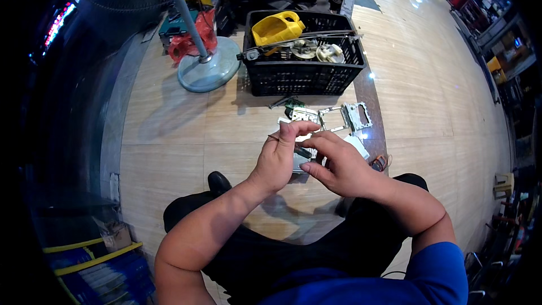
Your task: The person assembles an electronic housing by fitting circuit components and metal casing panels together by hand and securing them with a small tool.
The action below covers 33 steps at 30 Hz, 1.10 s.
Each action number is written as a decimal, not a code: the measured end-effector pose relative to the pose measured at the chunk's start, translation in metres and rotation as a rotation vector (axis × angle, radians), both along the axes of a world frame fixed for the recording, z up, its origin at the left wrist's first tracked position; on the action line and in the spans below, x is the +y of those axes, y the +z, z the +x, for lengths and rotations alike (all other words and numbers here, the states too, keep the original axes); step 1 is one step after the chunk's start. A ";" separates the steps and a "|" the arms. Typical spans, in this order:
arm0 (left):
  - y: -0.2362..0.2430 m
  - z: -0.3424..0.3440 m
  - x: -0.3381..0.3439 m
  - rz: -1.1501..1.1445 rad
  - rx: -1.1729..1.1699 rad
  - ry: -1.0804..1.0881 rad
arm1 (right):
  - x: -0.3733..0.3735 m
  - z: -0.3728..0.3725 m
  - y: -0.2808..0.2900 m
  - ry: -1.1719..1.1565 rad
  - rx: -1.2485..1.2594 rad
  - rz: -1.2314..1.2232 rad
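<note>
Floor (164, 130), silvery parts (354, 118) beneath hands (275, 161).

We count one bare left hand (276, 158), one bare right hand (341, 164), one small, dark, elongated piece (303, 152), at least two silver metal frames (353, 117), two black slatted plastic crates (305, 83), one yellow plastic container (276, 29) and one grey round-based pedestal fan (192, 28).

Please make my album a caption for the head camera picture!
Left hand and right hand close together over metal parts, with a black crate beyond.
</note>
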<state>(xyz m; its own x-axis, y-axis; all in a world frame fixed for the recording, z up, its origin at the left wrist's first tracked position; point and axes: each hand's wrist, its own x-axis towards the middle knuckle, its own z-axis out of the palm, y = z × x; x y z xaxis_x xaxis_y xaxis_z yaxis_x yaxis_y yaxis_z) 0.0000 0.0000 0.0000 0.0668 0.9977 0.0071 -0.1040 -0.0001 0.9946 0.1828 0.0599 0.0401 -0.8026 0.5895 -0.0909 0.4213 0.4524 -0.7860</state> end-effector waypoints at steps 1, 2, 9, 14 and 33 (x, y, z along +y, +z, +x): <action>0.002 0.003 -0.001 0.019 -0.013 0.007 | 0.000 -0.002 -0.004 0.009 0.072 0.082; 0.004 0.006 -0.002 0.036 -0.024 0.015 | -0.001 -0.002 -0.007 0.012 0.135 0.172; 0.003 0.008 -0.007 -0.037 -0.080 -0.102 | 0.000 -0.001 -0.009 0.065 0.213 -0.176; 0.002 0.006 -0.004 -0.117 -0.047 -0.139 | 0.000 -0.001 -0.016 -0.087 0.224 -0.315; -0.004 0.012 0.002 -0.236 0.443 -0.119 | 0.006 0.004 -0.004 -0.094 0.038 0.297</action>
<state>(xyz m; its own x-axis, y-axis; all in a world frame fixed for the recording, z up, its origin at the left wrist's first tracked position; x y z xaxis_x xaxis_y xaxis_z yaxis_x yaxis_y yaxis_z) 0.0119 0.0021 -0.0038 0.1255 0.9542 -0.2716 0.3418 0.2154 0.9148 0.1865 0.0655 0.0358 -0.7430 0.6575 0.1253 0.4450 0.6251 -0.6413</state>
